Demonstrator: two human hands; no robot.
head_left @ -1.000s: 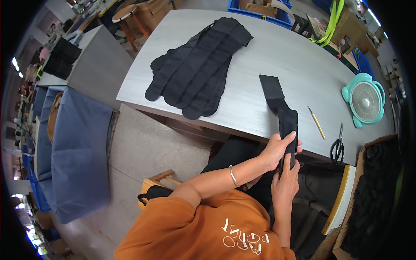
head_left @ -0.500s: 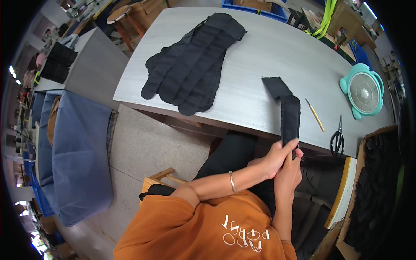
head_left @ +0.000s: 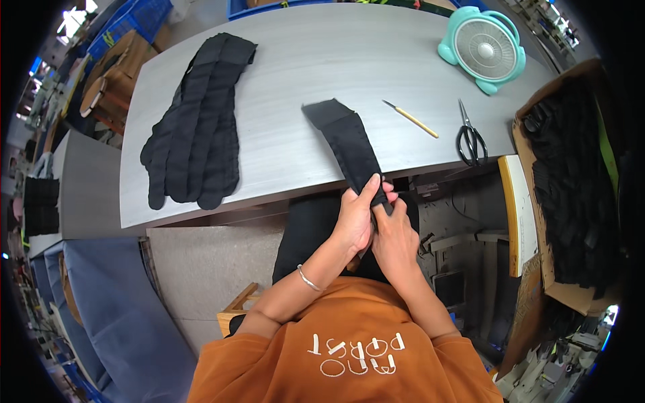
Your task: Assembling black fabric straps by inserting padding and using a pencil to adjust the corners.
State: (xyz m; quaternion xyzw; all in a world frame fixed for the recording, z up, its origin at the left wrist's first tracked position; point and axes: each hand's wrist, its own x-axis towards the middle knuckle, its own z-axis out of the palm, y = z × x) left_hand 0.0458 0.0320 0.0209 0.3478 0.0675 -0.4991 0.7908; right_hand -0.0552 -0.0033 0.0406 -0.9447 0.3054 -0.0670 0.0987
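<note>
A black fabric strip (head_left: pixel 356 144) runs from the table over its front edge, its wider flap lying on the tabletop. Both my hands grip its near end just off that edge. My left hand (head_left: pixel 356 218) is closed round the strip with the thumb lying along the top. Pressed against the same end, my right hand (head_left: pixel 395 232) has its fingers curled in; part of the fabric is hidden between them. Several more black strips (head_left: pixel 201 121) with rounded ends lie in an overlapping pile on the left of the table.
The grey table (head_left: pixel 289 60) carries a pointed tool with a yellow handle (head_left: pixel 416 123), black-handled scissors (head_left: pixel 471 138) and a teal fan (head_left: pixel 485 50). At the right stands a cardboard box (head_left: pixel 547 262) full of black fabric pieces. A blue cloth-covered bin (head_left: pixel 114 316) is at the lower left.
The view has turned to the right, so the table and its things appear shifted left. Both hands still hold the strip's near end, its visible part now slanting.
</note>
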